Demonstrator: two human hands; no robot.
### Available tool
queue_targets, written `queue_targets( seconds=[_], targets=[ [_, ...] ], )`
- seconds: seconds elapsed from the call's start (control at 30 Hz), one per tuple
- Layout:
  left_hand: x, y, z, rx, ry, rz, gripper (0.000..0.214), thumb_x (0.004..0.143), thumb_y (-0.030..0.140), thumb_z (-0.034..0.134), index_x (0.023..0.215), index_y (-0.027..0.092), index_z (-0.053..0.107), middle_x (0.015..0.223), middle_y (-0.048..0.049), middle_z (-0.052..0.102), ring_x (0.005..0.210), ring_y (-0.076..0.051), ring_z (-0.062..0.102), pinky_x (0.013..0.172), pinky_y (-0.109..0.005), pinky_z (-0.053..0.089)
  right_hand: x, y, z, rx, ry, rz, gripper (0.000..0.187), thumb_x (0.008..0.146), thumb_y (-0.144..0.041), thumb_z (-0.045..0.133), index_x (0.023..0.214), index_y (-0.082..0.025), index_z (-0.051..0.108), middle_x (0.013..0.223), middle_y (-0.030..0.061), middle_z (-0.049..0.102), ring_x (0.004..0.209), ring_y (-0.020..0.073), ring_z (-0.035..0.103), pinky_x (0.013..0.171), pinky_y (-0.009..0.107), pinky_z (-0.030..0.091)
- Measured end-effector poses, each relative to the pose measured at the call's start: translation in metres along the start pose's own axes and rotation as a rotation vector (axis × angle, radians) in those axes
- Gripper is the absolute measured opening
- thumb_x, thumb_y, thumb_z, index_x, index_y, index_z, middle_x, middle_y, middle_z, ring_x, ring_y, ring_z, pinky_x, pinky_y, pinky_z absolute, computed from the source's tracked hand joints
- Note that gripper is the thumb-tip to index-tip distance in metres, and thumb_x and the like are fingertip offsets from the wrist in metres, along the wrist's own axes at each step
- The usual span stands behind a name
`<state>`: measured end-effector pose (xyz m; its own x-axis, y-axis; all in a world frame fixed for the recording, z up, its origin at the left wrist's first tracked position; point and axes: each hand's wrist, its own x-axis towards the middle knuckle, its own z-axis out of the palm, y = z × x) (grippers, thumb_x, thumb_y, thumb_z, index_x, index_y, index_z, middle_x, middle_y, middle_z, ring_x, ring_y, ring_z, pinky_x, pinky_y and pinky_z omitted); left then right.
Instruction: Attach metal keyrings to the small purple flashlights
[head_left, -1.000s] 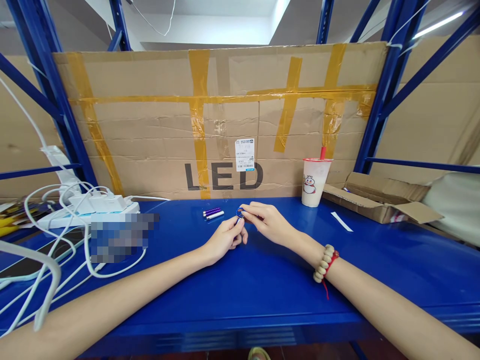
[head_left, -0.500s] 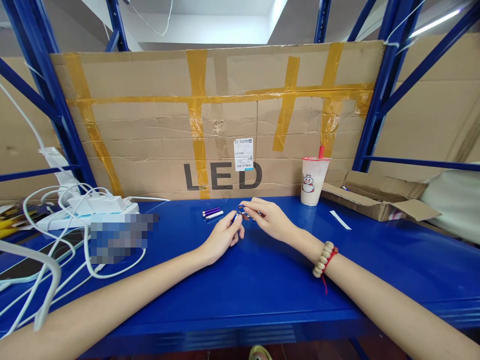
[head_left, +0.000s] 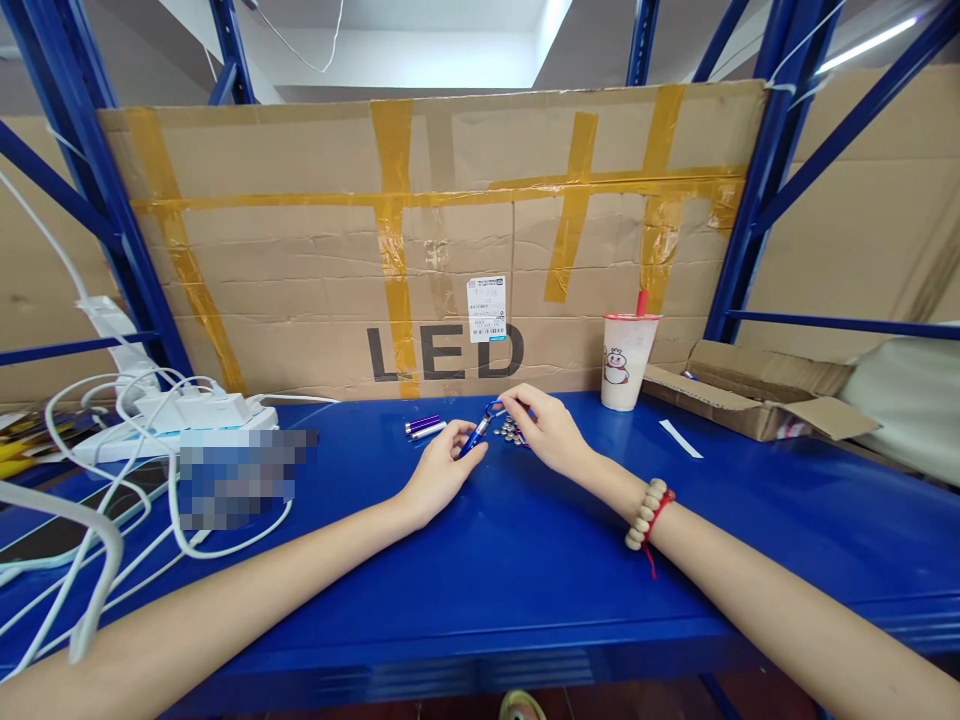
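My left hand (head_left: 441,470) rests on the blue shelf top (head_left: 525,560) and pinches the lower end of a small blue keychain flashlight (head_left: 478,432), which tilts up to the right. My right hand (head_left: 546,428), with a bead bracelet (head_left: 646,512) on its wrist, pinches the clip at the flashlight's upper end. A small heap of silver button cells (head_left: 511,432) lies on the shelf right under my right fingers. Two little tubes, one purple (head_left: 424,422) and one white (head_left: 429,431), lie just left of my hands.
A taped cardboard sheet marked LED (head_left: 442,240) stands behind. A drink cup (head_left: 628,360) and an open cardboard box (head_left: 757,392) are at the right, with a white paper strip (head_left: 681,439). A power strip with chargers and white cables (head_left: 172,420) fills the left.
My hands have drawn slightly apart and the flashlight now shows stretched between them. My right hand lifted a little, uncovering the heap of button cells.
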<state>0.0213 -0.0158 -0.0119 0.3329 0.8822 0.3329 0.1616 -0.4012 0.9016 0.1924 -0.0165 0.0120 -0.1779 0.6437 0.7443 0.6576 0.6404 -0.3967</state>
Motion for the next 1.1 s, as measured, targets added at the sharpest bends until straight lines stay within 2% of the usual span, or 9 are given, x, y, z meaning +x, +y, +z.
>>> queue_targets(
  seconds=[0.17,0.3,0.5,0.67,0.73,0.8,0.9,1.0,1.1],
  targets=[
    [0.000,-0.001,-0.001,0.074,-0.027,0.000,0.025,0.073,0.027,0.055,0.095,0.016,0.054,0.074,0.0014,0.050,0.057,-0.009,0.045,0.056,-0.022,0.039,0.005,0.003,-0.006,0.139,0.206,0.180,0.035,0.088,-0.043,0.039,0.087,-0.016,0.061,0.078,0.0038,0.063,0.066,0.0130,0.056,0.060,0.024,0.045],
    [-0.001,0.001,-0.002,0.079,-0.045,-0.006,0.022,0.074,0.024,0.050,0.094,0.017,0.055,0.074,0.0019,0.049,0.055,-0.008,0.046,0.054,-0.022,0.037,0.008,0.011,-0.011,0.238,0.269,0.336,0.041,0.085,-0.051,0.039,0.085,-0.016,0.059,0.061,0.0006,0.055,0.047,0.0093,0.048,0.042,0.020,0.041],
    [0.000,0.001,-0.002,0.076,-0.019,-0.039,0.019,0.074,0.019,0.046,0.091,0.017,0.052,0.073,0.0031,0.048,0.054,-0.007,0.045,0.053,-0.021,0.035,0.009,0.026,-0.010,0.391,0.323,0.510,0.032,0.086,-0.047,0.039,0.084,-0.016,0.050,0.088,0.0058,0.060,0.050,0.0078,0.056,0.037,0.018,0.045],
    [0.003,0.001,-0.006,0.130,0.050,-0.057,0.019,0.075,0.018,0.044,0.092,0.018,0.051,0.075,0.0020,0.049,0.058,-0.009,0.047,0.053,-0.021,0.036,0.013,0.034,-0.015,0.527,0.342,0.683,0.022,0.089,-0.036,0.036,0.083,-0.017,0.045,0.091,0.0063,0.062,0.052,0.0086,0.061,0.041,0.020,0.051],
    [0.006,0.001,-0.012,0.257,0.084,-0.014,0.018,0.075,0.016,0.042,0.091,0.018,0.051,0.078,0.0007,0.051,0.062,-0.011,0.049,0.059,-0.023,0.039,0.013,0.038,-0.019,0.481,0.307,0.717,0.023,0.087,-0.035,0.040,0.079,-0.016,0.048,0.087,0.0065,0.063,0.052,0.0091,0.061,0.042,0.020,0.051],
    [0.010,0.000,-0.021,0.489,0.109,0.098,0.018,0.076,0.015,0.043,0.092,0.019,0.051,0.085,-0.0014,0.054,0.071,-0.013,0.050,0.068,-0.027,0.041,0.013,0.042,-0.022,0.357,0.212,0.734,0.025,0.083,-0.035,0.045,0.071,-0.015,0.051,0.081,0.0066,0.065,0.052,0.0098,0.061,0.045,0.019,0.050],
    [0.016,-0.006,-0.035,0.898,0.102,0.265,0.017,0.080,0.022,0.046,0.096,0.019,0.052,0.098,-0.0054,0.053,0.093,-0.021,0.048,0.082,-0.036,0.038,0.010,0.046,-0.024,-0.005,0.016,0.677,0.020,0.074,-0.030,0.052,0.062,-0.015,0.056,0.070,0.0047,0.065,0.060,0.0128,0.063,0.052,0.019,0.048],
    [0.022,-0.015,-0.045,1.148,0.077,0.232,0.020,0.084,0.027,0.044,0.100,0.018,0.053,0.100,-0.0087,0.052,0.096,-0.025,0.046,0.082,-0.040,0.037,0.007,0.048,-0.024,-0.390,-0.138,0.517,0.015,0.067,-0.029,0.057,0.060,-0.017,0.061,0.072,0.0038,0.067,0.072,0.0159,0.062,0.060,0.021,0.044],
    [0.026,-0.021,-0.049,1.235,0.049,0.164,0.022,0.086,0.028,0.042,0.101,0.015,0.053,0.102,-0.0111,0.052,0.097,-0.027,0.046,0.082,-0.040,0.036,0.005,0.048,-0.024,-0.482,-0.310,0.459,0.017,0.068,-0.032,0.057,0.059,-0.018,0.062,0.072,0.0030,0.067,0.070,0.0153,0.061,0.059,0.022,0.041]
  ],
)
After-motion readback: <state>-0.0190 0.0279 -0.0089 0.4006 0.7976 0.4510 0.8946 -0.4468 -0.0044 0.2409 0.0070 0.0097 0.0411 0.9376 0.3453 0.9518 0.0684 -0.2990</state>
